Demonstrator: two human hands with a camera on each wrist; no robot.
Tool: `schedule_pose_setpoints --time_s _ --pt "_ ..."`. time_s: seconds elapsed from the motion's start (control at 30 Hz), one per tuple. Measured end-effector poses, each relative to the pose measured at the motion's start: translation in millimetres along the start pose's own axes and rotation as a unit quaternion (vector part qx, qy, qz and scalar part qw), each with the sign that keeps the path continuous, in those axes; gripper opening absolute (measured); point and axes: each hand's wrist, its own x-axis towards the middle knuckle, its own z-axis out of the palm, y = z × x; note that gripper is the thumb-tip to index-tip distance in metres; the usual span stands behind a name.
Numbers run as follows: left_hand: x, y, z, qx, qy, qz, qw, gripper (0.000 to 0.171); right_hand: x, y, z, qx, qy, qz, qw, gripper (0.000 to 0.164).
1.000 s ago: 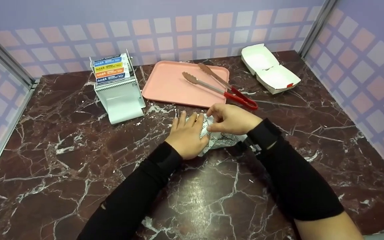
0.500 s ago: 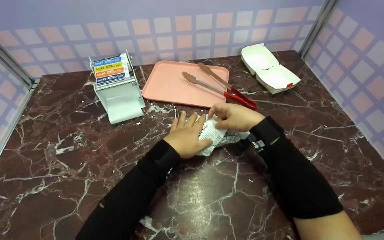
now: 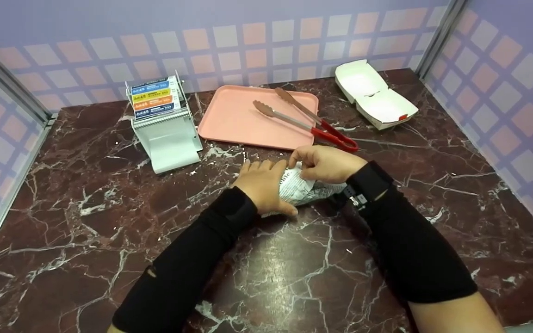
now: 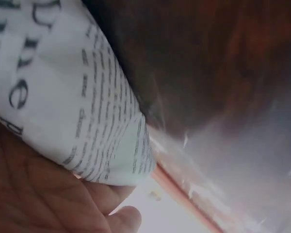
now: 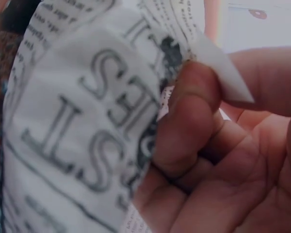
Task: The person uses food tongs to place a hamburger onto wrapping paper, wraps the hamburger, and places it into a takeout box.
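Note:
A bundle wrapped in newsprint-patterned paper [image 3: 296, 189] lies on the marble-look table between the two hands; its contents are hidden. My left hand [image 3: 262, 185] grips the bundle's left end, fingers bent over the far side and thumb along the near side. In the left wrist view the printed paper [image 4: 97, 97] narrows to a folded tip beside the palm and fingers [image 4: 102, 194]. A corner of the paper is pinched between thumb and forefinger of my right hand [image 3: 331, 164]. The right wrist view shows this white paper flap [image 5: 228, 80] close up, with large lettering beside it.
Behind the hands lies a pink tray [image 3: 234, 120], with red-handled tongs [image 3: 296, 125] resting across its right part. A rack with boxed rolls [image 3: 155, 99] stands at the back left. An open white clamshell box [image 3: 387, 106] sits at the back right. Patterned walls enclose the table.
My left hand's fingers, spread flat on the paper before, now bend over its far side, and the thumb has slid along the near edge. The right hand first moved slightly right, lifting the flap.

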Motion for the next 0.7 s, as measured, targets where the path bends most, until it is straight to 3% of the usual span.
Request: schedule_pose_setpoints --time_s 0.3,0.5,0.6,0.7 --pt "6.1 2.9 -0.4 0.018 0.014 0.004 0.9997 0.106 -2.7 -2.2 -3.9 -0.008 0.003 0.012 1.000 0.025" --pt "6.4 1.5 1.2 0.007 0.018 0.009 0.9998 0.097 -5.0 0.4 -3.9 -0.001 0.015 0.003 1.000 0.024" --pt "4.1 -4.0 1.3 -0.003 0.019 0.008 0.9998 0.096 -6.7 0.3 -5.4 -0.009 0.032 0.007 0.999 0.025" --pt "-0.2 -13.0 1.6 -0.014 0.021 -0.003 0.9997 0.099 -8.2 -0.3 -9.2 -0.025 0.073 0.021 0.997 0.025"
